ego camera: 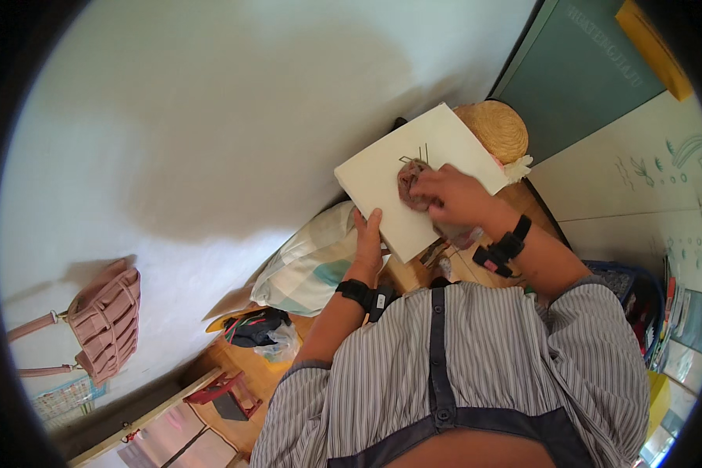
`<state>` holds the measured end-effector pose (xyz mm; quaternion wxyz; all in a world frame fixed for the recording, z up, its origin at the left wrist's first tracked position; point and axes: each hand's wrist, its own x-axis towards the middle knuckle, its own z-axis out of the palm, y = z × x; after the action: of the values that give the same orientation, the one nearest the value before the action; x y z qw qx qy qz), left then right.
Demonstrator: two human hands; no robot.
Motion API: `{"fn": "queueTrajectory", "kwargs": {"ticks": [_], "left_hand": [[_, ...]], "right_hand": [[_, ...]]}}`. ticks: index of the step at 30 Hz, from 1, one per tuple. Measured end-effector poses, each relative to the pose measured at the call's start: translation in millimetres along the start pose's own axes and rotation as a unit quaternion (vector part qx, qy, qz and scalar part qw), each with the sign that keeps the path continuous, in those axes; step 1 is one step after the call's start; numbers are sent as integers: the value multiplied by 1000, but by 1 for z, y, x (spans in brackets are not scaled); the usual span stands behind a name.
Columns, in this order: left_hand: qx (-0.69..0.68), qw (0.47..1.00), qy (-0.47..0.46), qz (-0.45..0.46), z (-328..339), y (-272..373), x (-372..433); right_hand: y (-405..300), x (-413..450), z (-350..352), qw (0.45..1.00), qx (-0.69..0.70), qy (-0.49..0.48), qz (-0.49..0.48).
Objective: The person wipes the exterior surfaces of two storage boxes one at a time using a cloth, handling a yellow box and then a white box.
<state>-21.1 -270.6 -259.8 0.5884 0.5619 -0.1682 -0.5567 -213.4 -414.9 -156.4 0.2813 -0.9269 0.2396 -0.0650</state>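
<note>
A flat white box (380, 187) is tilted in front of me, close to the wall. Dark line marks show on its top face, partly covered by a bunched greyish-pink cloth (410, 182). My right hand (459, 196) grips this cloth against the box, and a loose end of it hangs below the hand. At the lower left edge, my left hand (370, 237) steadies the box, thumb on top; its other fingers are mostly hidden. Both wrists wear black straps with small devices.
A woven straw hat (500, 131) lies beyond the box, near a cabinet (614, 175) with green drawings. Below left are a checked fabric bundle (304, 266) and a plastic bag (279, 344). A pink handbag (108, 324) hangs on the wall. A blue basket (649, 286) stands at right.
</note>
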Motion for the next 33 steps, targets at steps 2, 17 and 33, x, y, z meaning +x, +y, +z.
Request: {"fn": "queueTrajectory", "kwargs": {"ticks": [2, 17, 33], "left_hand": [[29, 997, -10, -65, 16, 19, -13], [45, 995, -32, -87, 2, 3, -7], [41, 982, -7, -182, -28, 77, 65]], "right_hand": [[30, 8, 2, 994, -22, 86, 60], [-45, 47, 20, 996, 10, -12, -83], [-44, 62, 17, 955, 291, -35, 56]]}}
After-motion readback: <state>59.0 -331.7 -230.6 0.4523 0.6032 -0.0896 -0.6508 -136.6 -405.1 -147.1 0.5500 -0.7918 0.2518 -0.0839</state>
